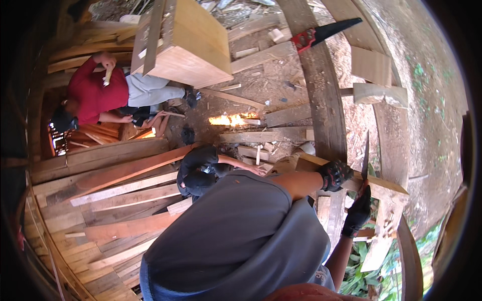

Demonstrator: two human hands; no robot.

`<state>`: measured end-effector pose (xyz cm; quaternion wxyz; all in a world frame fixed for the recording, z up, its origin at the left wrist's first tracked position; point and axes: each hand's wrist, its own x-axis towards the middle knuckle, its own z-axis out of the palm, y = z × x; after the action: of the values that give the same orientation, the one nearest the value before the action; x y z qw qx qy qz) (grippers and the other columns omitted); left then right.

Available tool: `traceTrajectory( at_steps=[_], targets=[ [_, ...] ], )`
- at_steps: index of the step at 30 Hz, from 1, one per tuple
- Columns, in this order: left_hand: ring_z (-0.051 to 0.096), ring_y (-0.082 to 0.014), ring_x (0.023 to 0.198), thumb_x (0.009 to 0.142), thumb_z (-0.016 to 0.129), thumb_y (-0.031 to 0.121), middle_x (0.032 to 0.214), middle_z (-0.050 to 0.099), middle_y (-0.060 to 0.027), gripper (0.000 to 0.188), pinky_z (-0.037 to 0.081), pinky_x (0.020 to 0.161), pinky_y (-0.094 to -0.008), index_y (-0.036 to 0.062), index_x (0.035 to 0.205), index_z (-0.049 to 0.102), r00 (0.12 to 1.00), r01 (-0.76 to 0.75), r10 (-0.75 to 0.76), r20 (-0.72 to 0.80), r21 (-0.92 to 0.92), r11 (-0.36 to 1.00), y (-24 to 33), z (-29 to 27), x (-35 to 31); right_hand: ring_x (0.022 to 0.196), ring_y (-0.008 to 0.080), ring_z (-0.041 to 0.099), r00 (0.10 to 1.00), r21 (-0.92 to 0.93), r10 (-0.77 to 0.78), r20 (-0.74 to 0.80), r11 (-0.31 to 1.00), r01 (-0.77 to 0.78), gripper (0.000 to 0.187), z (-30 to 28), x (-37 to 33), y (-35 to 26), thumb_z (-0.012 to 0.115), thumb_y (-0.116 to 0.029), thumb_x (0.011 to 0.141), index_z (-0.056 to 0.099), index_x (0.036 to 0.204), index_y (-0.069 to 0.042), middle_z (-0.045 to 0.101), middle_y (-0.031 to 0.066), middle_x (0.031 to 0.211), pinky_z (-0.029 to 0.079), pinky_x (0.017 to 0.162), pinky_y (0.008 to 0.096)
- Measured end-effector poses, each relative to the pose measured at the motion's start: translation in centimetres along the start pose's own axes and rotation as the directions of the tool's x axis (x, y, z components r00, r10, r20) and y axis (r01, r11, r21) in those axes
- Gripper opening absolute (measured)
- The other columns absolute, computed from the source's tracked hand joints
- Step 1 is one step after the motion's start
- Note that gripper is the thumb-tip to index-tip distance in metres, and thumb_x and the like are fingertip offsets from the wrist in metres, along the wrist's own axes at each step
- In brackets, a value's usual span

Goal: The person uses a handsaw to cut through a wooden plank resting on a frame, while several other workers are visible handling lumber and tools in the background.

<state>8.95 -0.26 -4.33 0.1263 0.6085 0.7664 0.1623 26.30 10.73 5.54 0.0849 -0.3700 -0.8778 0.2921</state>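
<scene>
My left hand (335,175), in a black glove, is closed over the edge of a light wooden plank (389,186) and presses on it. My right hand (357,214), also gloved in black, grips a handsaw (366,153) by its red handle. The saw's narrow dark blade points away from me beside the plank; whether its teeth touch the wood I cannot tell. The plank lies across a thick timber beam (326,100). Farther along that beam rests a second handsaw (331,33) with a red handle and black blade.
A small fire (233,119) burns on the ground among wood offcuts. A person in a red shirt (100,88) and a crouching person in dark clothes (198,168) are on the left. A wooden box (196,45) stands beyond; boards (125,226) cover the lower left.
</scene>
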Motion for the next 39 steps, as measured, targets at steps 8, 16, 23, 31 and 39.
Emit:
traceTrajectory(
  at_steps=[8,16,23,31,39],
  targets=[
    [0.071,-0.0298,0.093,0.079,0.072,0.031,0.095,0.070,-0.0098,0.039,0.057,0.083,-0.0421,0.0082,0.111,0.067,0.995,0.008,-0.006,0.097,-0.026,1.000,0.2,-1.4,0.4,0.107,0.0375,0.074,0.966,-0.363,-0.131,0.224,0.909,0.207,0.031,-0.8,8.1,-0.8,0.050,-0.011,0.109,0.064,0.134,0.002,0.074,0.0214,0.124,0.058,0.094,0.0474],
    [0.073,-0.0311,0.093,0.075,0.075,0.031,0.098,0.072,-0.0126,0.046,0.059,0.083,-0.0432,0.0049,0.113,0.068,0.999,0.007,-0.007,-0.031,-0.022,1.000,0.1,0.0,-0.5,0.065,0.0337,0.071,0.790,-0.394,-0.422,0.445,0.699,0.596,0.016,2.5,17.9,2.2,0.069,-0.019,0.092,0.064,0.079,-0.012,0.065,0.0161,0.068,0.055,0.059,0.0501],
    [0.072,-0.0329,0.101,0.079,0.076,0.032,0.106,0.070,-0.0144,0.052,0.056,0.090,-0.0464,0.0052,0.123,0.065,0.997,-0.020,0.027,0.068,-0.101,0.995,0.3,0.6,0.5,0.074,0.0313,0.075,0.823,-0.245,0.256,0.506,0.958,-0.148,0.014,6.5,22.8,5.4,0.067,-0.017,0.092,0.080,0.090,-0.012,0.077,0.0128,0.084,0.060,0.065,0.0452],
    [0.072,-0.0349,0.108,0.085,0.074,0.044,0.115,0.074,-0.0164,0.061,0.055,0.097,-0.0485,0.0049,0.132,0.066,0.986,0.036,-0.022,0.168,-0.079,0.996,0.8,-1.9,0.2,0.111,0.0265,0.075,0.947,-0.609,-0.001,0.320,0.766,0.206,0.023,0.4,12.1,-2.1,0.060,-0.017,0.102,0.069,0.119,-0.004,0.076,0.0174,0.119,0.061,0.089,0.0362],
    [0.074,-0.0354,0.100,0.086,0.074,0.046,0.104,0.075,-0.0156,0.054,0.057,0.090,-0.0482,0.0056,0.120,0.065,0.964,0.035,-0.012,0.267,-0.081,0.996,0.6,-5.0,0.9,0.063,0.0069,0.048,0.964,0.465,0.266,-0.019,0.856,-0.227,0.051,0.3,-2.3,-2.1,0.059,-0.016,0.110,0.051,0.160,-0.011,0.054,-0.0015,0.074,0.042,0.056,0.0291]
  ],
)
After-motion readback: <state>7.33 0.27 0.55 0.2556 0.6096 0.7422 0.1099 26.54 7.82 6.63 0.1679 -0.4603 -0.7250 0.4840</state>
